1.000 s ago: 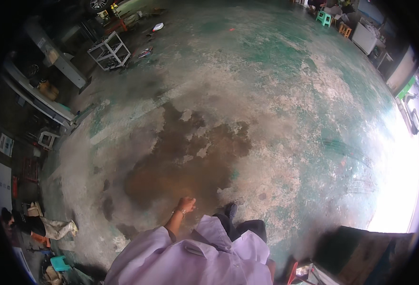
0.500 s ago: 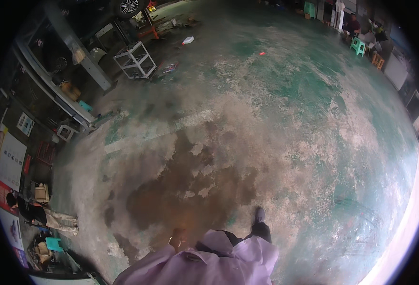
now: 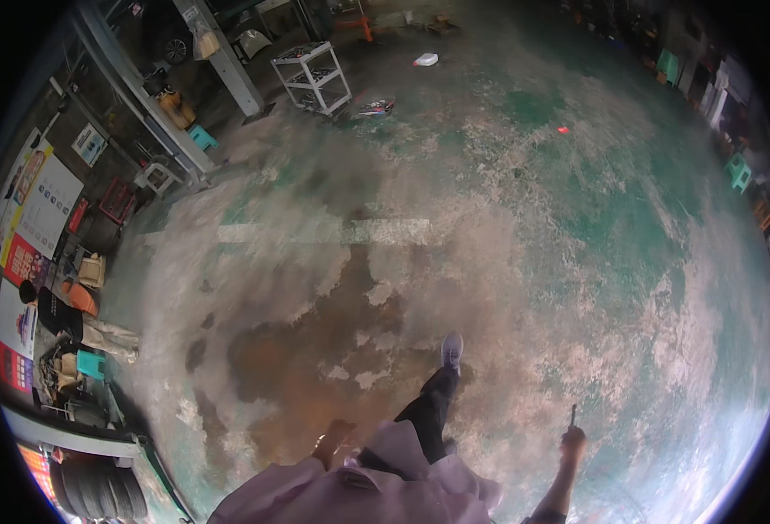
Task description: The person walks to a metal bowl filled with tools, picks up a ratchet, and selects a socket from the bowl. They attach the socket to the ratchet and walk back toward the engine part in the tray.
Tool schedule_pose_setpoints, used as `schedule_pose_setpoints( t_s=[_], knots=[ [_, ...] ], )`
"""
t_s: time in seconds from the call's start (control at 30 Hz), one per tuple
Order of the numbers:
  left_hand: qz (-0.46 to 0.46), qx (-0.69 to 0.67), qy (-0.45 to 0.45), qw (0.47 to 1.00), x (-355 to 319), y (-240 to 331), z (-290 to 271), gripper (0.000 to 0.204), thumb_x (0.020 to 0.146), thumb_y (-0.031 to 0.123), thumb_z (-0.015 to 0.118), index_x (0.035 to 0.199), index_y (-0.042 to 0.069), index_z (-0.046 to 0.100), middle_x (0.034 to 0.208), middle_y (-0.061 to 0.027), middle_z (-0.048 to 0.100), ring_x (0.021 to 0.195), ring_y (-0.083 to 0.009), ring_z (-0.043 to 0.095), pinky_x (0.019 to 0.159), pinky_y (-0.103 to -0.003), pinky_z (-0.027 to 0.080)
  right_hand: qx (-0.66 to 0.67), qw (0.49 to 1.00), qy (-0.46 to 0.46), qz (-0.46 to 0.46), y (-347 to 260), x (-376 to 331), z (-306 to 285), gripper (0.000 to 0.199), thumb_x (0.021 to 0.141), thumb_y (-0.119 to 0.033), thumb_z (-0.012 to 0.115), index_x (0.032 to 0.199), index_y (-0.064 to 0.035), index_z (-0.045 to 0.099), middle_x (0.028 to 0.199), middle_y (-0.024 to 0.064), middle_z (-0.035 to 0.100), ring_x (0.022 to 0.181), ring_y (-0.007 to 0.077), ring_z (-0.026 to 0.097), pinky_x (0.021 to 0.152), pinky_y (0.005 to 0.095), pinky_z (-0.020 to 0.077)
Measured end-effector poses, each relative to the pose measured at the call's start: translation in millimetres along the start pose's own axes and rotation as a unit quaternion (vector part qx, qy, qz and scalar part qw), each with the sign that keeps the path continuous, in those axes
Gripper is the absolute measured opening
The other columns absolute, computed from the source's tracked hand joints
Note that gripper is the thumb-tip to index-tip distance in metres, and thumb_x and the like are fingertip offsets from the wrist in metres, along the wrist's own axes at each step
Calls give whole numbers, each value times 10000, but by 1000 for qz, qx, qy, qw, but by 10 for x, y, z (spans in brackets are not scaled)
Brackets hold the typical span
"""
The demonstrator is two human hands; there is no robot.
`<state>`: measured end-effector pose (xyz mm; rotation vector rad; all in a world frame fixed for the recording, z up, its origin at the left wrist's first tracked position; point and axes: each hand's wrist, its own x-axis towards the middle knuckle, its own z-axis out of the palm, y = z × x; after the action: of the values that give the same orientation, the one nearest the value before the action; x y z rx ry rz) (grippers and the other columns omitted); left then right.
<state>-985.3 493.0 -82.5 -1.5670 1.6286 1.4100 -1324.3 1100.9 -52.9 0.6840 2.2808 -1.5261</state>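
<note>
Low on the right, my right hand (image 3: 572, 444) is closed round a slim dark rod-like tool (image 3: 574, 414) whose end sticks out above the fist. Its exact kind is too small to make out. My left hand (image 3: 339, 433) hangs beside the pale lilac garment (image 3: 315, 493) I wear, over a brown stain on the floor. A bracelet or watch glints at that wrist. The left fingers are dim and blurred, so whether they hold anything does not show. One foot in a grey shoe (image 3: 452, 349) is stretched ahead of me on the worn floor (image 3: 525, 306).
A grey tool trolley (image 3: 313, 77) stands ahead left, near a lift post (image 3: 228, 70). A white container (image 3: 426, 59) and a small red thing (image 3: 563, 130) lie on the floor. At left, a person in black (image 3: 59, 316) is beside a teal stool (image 3: 91, 364); stacked tyres (image 3: 99, 489) stand nearer.
The view has swung left, so the trolley and posts sit further right. My right hand with the tool has come into view. My foot shows further forward, and the tyres have appeared.
</note>
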Motion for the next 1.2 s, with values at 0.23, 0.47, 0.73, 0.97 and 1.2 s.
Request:
schedule_pose_setpoints(
  t_s=[0.23, 0.47, 0.73, 0.97, 1.2],
  knots=[
    [-6, -113, -4, 994, 892, 1812, 91, 313, 909, 282, 573, 1034, -5, 585, 866, -182, 657, 675, -293, 666, 625, -454, 582, -356, 920, -153, 58, 350, 482, 736, 259, 870, -239, 623, 671, -74, 601, 537, 56, 535, 419, 183, 509, 358, 341, 402],
    [149, -280, -186, 930, 1230, 3981, -66, 277, 939, 261, 483, 868, 17, 592, 742, -100, 601, 641, -239, 604, 551, -393, 502, -295, 926, -209, 105, -925, 988, 1591, 241, 845, -259, 654, 695, -73, 623, 566, 73, 569, 469, 205, 546, 414, 358, 429],
    [209, 101, -107, 967, 1964, 4409, -102, 260, 912, 294, 531, 833, 54, 590, 726, -72, 593, 621, -233, 597, 593, -391, 517, -291, 922, -221, 131, -1989, 1886, 2122, 234, 816, -283, 690, 723, -72, 647, 600, 92, 607, 527, 231, 588, 478, 377, 460],
    [-124, -355, 63, 924, 1868, 5214, -328, 236, 882, 229, 554, 698, 102, 481, 588, -28, 459, 477, -161, 466, 532, -384, 471, -280, 912, -219, 204, -3019, 3454, 2876, 240, 793, -264, 722, 736, -36, 672, 612, 116, 639, 528, 227, 624, 474, 372, 483],
    [-107, -416, 99, 898, 1812, 5962, -347, 190, 896, 197, 554, 773, 57, 515, 641, -75, 527, 565, -243, 591, 627, -443, 564, -375, 897, -223, -73, -5013, 5613, 4089, 126, 829, -165, 668, 753, -67, 648, 576, 46, 599, 478, 169, 584, 395, 328, 442]
  ],
)
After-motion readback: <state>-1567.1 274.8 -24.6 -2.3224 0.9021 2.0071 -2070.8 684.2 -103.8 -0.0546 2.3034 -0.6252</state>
